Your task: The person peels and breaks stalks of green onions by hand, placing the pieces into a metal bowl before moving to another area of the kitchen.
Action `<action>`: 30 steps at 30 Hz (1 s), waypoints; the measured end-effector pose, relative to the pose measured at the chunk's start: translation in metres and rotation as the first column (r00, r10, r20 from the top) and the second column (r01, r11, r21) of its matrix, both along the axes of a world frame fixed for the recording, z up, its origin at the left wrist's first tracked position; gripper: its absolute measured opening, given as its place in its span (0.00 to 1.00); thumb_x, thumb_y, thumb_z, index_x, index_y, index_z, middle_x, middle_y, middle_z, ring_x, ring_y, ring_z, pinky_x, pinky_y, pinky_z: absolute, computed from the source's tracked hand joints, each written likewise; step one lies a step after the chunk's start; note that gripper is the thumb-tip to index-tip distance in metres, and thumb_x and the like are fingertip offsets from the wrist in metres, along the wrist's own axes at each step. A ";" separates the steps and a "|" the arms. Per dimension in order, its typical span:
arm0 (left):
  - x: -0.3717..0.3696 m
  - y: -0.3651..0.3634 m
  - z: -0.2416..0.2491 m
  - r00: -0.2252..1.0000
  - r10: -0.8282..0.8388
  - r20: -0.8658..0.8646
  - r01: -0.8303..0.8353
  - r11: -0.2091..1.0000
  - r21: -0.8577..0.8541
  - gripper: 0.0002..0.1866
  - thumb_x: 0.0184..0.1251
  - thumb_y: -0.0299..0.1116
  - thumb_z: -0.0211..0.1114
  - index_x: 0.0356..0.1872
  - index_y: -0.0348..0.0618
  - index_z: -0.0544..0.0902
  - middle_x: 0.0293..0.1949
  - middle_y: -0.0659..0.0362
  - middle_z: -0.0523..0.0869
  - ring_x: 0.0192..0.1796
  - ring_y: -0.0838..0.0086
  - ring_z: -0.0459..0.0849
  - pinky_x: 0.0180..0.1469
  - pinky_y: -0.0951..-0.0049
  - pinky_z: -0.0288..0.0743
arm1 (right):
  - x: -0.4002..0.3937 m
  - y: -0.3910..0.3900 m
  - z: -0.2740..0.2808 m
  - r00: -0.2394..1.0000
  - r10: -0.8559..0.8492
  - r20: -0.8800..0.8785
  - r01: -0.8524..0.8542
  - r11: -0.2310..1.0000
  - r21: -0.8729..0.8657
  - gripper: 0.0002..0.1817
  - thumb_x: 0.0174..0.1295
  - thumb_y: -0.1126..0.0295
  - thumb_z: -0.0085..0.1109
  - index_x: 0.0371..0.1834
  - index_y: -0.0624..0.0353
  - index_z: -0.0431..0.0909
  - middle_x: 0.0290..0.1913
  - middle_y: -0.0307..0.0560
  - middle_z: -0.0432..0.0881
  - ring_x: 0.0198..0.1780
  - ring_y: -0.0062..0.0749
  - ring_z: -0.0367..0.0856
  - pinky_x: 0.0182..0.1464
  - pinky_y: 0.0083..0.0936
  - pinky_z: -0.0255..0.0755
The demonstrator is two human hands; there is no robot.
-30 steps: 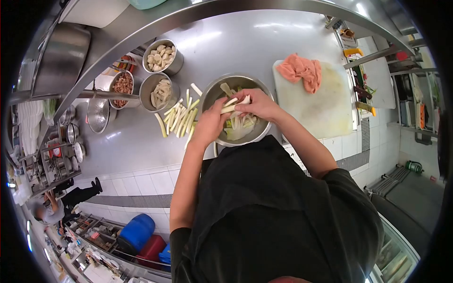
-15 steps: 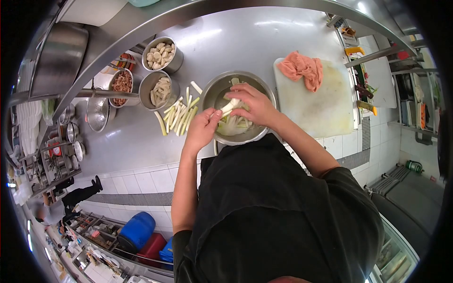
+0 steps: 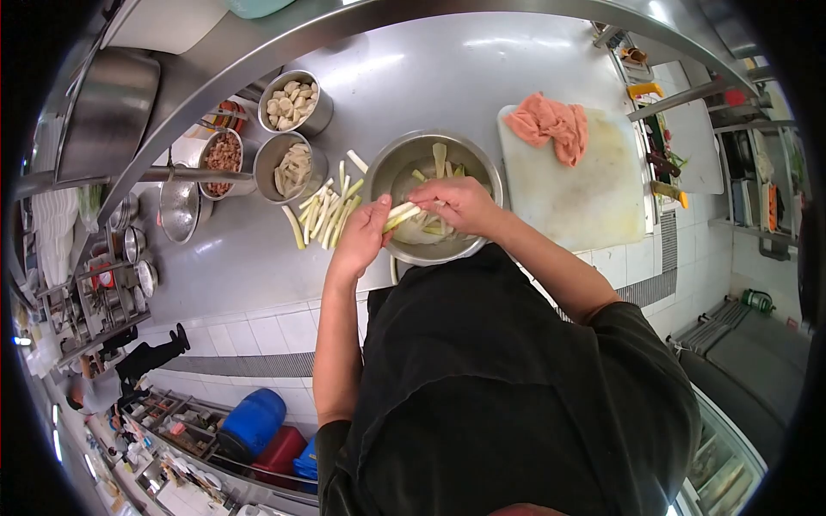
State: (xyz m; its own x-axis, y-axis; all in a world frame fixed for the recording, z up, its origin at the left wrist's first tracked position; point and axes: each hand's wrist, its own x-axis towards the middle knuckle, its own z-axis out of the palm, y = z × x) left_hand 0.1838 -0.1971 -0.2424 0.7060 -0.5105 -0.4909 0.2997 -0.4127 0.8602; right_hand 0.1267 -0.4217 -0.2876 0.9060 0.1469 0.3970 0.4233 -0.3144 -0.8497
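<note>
Over a steel bowl, pale white-green scallion stalks lie between my two hands. My left hand is closed around their left ends at the bowl's left rim. Bent over the bowl, my right hand pinches at their right ends with closed fingers. More cut pieces and peeled-looking layers rest in the bowl, partly hidden by the right hand. Just left of the bowl, a loose pile of scallion stalks sits on the steel counter.
Left of the pile stand steel pots with pale strips, whitish chunks and diced reddish meat, beside a strainer-like bowl. To the right, a cutting board bears a pink cloth. A metal shelf rail arches over the counter.
My right hand has lowered and its fingers have drawn together on the stalks. My left hand has shifted slightly left, and the held stalks show more clearly.
</note>
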 end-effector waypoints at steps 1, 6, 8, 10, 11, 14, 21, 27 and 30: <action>0.000 0.002 -0.004 0.999 0.010 -0.035 -0.010 1.000 0.009 0.30 0.87 0.55 0.48 0.27 0.44 0.78 0.18 0.67 0.71 0.22 0.83 0.65 0.26 0.76 0.59 | 0.000 0.000 -0.003 1.000 -0.001 0.001 0.001 1.000 -0.001 0.10 0.68 0.71 0.66 0.52 0.55 0.85 0.43 0.46 0.90 0.44 0.46 0.89 0.47 0.37 0.82; -0.010 0.009 -0.003 0.985 0.134 -0.112 -0.133 0.991 0.014 0.27 0.87 0.54 0.47 0.32 0.44 0.78 0.21 0.67 0.72 0.23 0.83 0.66 0.26 0.78 0.59 | 0.009 -0.027 -0.006 0.851 -0.309 -0.425 0.226 0.945 -0.236 0.14 0.67 0.68 0.67 0.54 0.55 0.84 0.53 0.48 0.89 0.52 0.44 0.89 0.52 0.39 0.82; -0.011 0.013 -0.003 0.975 0.185 -0.125 -0.185 0.983 0.013 0.26 0.88 0.53 0.47 0.35 0.44 0.78 0.22 0.67 0.72 0.22 0.83 0.66 0.26 0.78 0.59 | 0.003 -0.029 -0.008 0.927 -0.346 -0.147 0.258 0.869 -0.422 0.15 0.66 0.68 0.68 0.55 0.53 0.85 0.57 0.47 0.87 0.55 0.44 0.87 0.54 0.39 0.81; -0.012 0.011 0.000 0.963 0.231 -0.141 -0.238 0.971 -0.034 0.24 0.88 0.52 0.46 0.39 0.44 0.78 0.22 0.67 0.72 0.23 0.83 0.67 0.26 0.79 0.61 | -0.001 -0.025 -0.003 0.942 -0.303 0.141 0.327 0.752 -0.572 0.16 0.65 0.68 0.69 0.56 0.51 0.85 0.62 0.46 0.85 0.59 0.45 0.85 0.56 0.39 0.80; -0.013 0.011 -0.003 0.961 0.234 -0.145 -0.241 0.970 -0.033 0.24 0.88 0.52 0.46 0.39 0.44 0.78 0.22 0.67 0.72 0.23 0.83 0.67 0.26 0.79 0.61 | -0.005 -0.015 0.022 0.965 -0.251 0.071 0.257 0.869 -0.422 0.18 0.63 0.67 0.70 0.57 0.49 0.85 0.64 0.45 0.82 0.61 0.45 0.83 0.58 0.39 0.79; -0.010 0.002 -0.007 0.967 0.194 -0.165 -0.218 0.966 -0.137 0.21 0.89 0.49 0.46 0.43 0.43 0.78 0.25 0.65 0.74 0.24 0.83 0.69 0.26 0.79 0.63 | -0.005 0.012 0.038 0.985 -0.095 0.141 0.132 0.951 -0.280 0.17 0.61 0.66 0.72 0.54 0.50 0.87 0.61 0.44 0.82 0.57 0.45 0.82 0.55 0.37 0.77; -0.016 -0.013 -0.002 0.983 0.183 -0.032 -0.184 0.981 -0.055 0.21 0.89 0.50 0.45 0.46 0.45 0.79 0.26 0.67 0.75 0.26 0.84 0.67 0.28 0.80 0.59 | 0.003 0.025 0.028 0.987 -0.005 0.159 0.042 0.972 -0.231 0.08 0.63 0.68 0.69 0.37 0.58 0.81 0.37 0.47 0.81 0.43 0.47 0.81 0.45 0.42 0.75; -0.019 -0.020 0.003 0.974 0.206 -0.094 -0.212 0.975 -0.063 0.23 0.89 0.51 0.45 0.46 0.43 0.80 0.27 0.67 0.75 0.27 0.84 0.68 0.29 0.80 0.61 | -0.007 0.027 0.027 0.912 -0.256 -0.321 0.216 0.964 -0.157 0.08 0.72 0.67 0.59 0.43 0.61 0.78 0.40 0.54 0.81 0.46 0.56 0.81 0.48 0.47 0.75; -0.017 -0.019 -0.009 0.987 0.160 -0.024 -0.162 0.984 -0.073 0.23 0.88 0.49 0.49 0.44 0.38 0.80 0.31 0.64 0.78 0.30 0.79 0.74 0.34 0.75 0.71 | -0.008 0.022 0.018 0.955 -0.182 -0.234 0.146 0.976 -0.164 0.10 0.74 0.66 0.57 0.45 0.63 0.76 0.42 0.58 0.82 0.47 0.58 0.82 0.49 0.47 0.75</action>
